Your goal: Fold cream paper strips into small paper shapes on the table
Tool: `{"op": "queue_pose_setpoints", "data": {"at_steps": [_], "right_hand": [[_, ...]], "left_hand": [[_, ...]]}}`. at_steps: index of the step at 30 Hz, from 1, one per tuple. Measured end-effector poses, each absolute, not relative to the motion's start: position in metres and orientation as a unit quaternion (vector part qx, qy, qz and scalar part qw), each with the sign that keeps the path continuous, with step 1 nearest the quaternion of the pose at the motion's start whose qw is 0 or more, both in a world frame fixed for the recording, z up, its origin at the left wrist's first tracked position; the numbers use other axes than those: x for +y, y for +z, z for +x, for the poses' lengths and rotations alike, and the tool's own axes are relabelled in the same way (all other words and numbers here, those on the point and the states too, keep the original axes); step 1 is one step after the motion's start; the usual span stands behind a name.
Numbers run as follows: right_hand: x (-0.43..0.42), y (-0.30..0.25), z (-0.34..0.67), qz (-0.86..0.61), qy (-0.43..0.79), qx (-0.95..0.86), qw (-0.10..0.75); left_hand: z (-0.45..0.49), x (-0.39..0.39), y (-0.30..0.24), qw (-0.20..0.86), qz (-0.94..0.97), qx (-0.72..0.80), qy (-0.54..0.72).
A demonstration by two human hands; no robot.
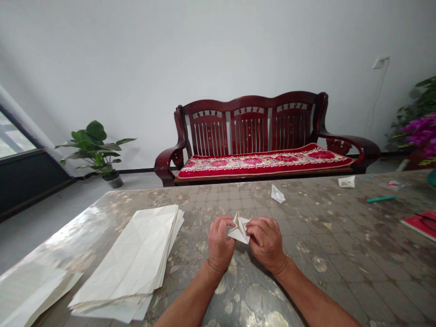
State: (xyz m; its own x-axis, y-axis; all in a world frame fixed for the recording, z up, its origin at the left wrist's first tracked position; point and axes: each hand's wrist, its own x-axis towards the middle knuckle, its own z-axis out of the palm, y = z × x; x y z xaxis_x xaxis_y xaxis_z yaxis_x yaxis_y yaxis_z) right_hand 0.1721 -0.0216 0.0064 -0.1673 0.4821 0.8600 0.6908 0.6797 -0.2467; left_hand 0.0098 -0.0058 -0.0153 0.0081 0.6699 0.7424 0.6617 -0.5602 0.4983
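Between my two hands is a small folded piece of paper (241,230), with pointed flaps and a peak standing up at its top. My left hand (220,240) pinches its left side, thumb and fingers closed on the edge. On the right side, my right hand (267,240) grips it the same way, fingers curled. Both wrists are low over the table. Beyond my hands stands a white folded paper boat (278,194). Another folded white paper piece (346,182) sits farther right, near the far edge.
A stack of white paper sheets (132,254) lies left of my hands, with more sheets (30,290) at the lower left corner. On the right are a green pen (381,199) and glasses on a red book (422,222). Behind the patterned table (327,254) stands a wooden bench (252,122).
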Motion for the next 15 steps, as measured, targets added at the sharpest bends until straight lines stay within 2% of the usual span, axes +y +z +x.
{"op": "queue_pose_setpoints", "data": {"at_steps": [4,15], "right_hand": [[-0.018,0.002,0.173,-0.382,-0.081,-0.752,0.531],[-0.013,-0.006,0.175,-0.391,-0.033,-0.768,0.506]], "left_hand": [[0.009,-0.005,-0.018,0.02,0.714,0.458,0.529],[0.011,-0.006,-0.015,0.065,0.72,0.418,0.55]]}}
